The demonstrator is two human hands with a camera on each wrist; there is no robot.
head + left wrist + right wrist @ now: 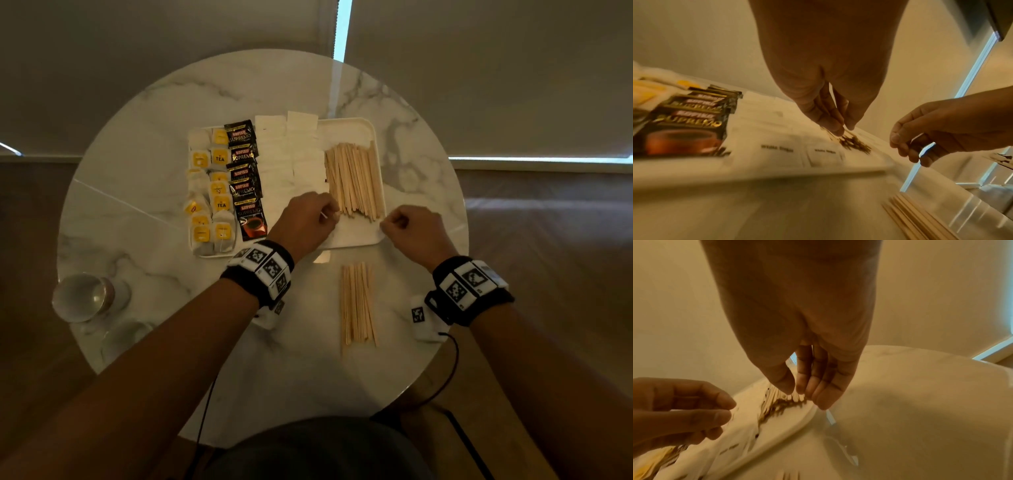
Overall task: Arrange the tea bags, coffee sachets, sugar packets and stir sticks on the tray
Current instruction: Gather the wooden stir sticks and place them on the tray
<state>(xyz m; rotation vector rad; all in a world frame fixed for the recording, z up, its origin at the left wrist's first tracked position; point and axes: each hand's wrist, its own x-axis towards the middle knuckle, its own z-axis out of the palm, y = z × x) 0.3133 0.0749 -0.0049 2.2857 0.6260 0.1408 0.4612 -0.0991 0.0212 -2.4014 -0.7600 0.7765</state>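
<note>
A white tray lies on a round marble table. From left to right it holds yellow tea bags, black coffee sachets, white sugar packets and a pile of wooden stir sticks. My left hand pinches one stir stick at the pile's near left corner, thumb against fingers. My right hand hovers at the pile's near right corner over the tray rim. Its fingers point down, loosely bent, with the tips by the stick ends. Nothing shows between them.
A second bundle of stir sticks lies on the table just in front of the tray, between my forearms. Two cups stand at the table's near left edge. A dark cable hangs off my right wrist.
</note>
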